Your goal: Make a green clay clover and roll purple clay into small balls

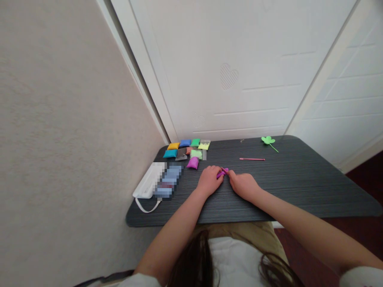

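Observation:
On the dark table, my left hand [210, 179] is closed on a small piece of purple modelling clay [220, 174], its fingers bent and partly hiding the clay. My right hand [243, 186] pinches a thin pink modelling tool [224, 170], whose tip lies across the purple clay. The clay's exact shape is hard to make out between the fingers. Just beyond my left hand rests a purple clay packet [193, 162]. A second pink modelling tool [252, 159] lies flat beyond my right hand.
Several coloured clay packets [184, 142] are grouped at the table's back left. A green clover shape [268, 140] with a thin stem lies at the back right. On the left sit a white power bank [149, 181] and a blurred phone [169, 181], joined by a white cable [147, 210].

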Tool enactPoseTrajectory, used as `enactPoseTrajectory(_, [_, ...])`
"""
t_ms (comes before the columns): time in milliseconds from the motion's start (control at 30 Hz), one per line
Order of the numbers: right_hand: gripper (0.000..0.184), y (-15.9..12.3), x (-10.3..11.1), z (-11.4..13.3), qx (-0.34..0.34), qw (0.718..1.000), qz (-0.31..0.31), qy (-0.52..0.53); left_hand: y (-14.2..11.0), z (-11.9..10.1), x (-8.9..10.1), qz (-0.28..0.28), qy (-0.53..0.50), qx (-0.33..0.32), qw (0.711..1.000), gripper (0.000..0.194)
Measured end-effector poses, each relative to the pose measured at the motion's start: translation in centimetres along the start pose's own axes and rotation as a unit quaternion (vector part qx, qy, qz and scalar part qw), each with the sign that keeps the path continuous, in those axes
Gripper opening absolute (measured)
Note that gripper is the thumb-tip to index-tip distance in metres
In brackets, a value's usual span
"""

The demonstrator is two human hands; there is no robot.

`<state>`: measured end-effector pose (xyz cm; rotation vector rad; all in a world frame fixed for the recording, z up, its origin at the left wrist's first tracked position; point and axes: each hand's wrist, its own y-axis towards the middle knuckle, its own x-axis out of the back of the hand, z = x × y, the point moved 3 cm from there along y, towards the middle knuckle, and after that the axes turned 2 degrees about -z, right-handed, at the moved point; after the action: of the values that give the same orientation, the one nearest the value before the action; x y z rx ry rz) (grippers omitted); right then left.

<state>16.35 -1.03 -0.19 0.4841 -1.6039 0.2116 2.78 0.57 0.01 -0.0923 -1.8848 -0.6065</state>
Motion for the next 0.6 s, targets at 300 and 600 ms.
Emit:
enactPoseTrajectory(300, [0.032,-1.3,0.2,-1.0,-0.026,0.996,-0.070,0.038,-0.1,0.1,0.1,-0.002,-0.021,0.003,1.000,0.014])
enactPoseTrajectory(600, [0.029,-1.0,0.2,-1.8,-0.052,0.993,-0.087,0.060,-0.1,0.1,0.4,-0.034,-0.057,0.001,0.998,0.028])
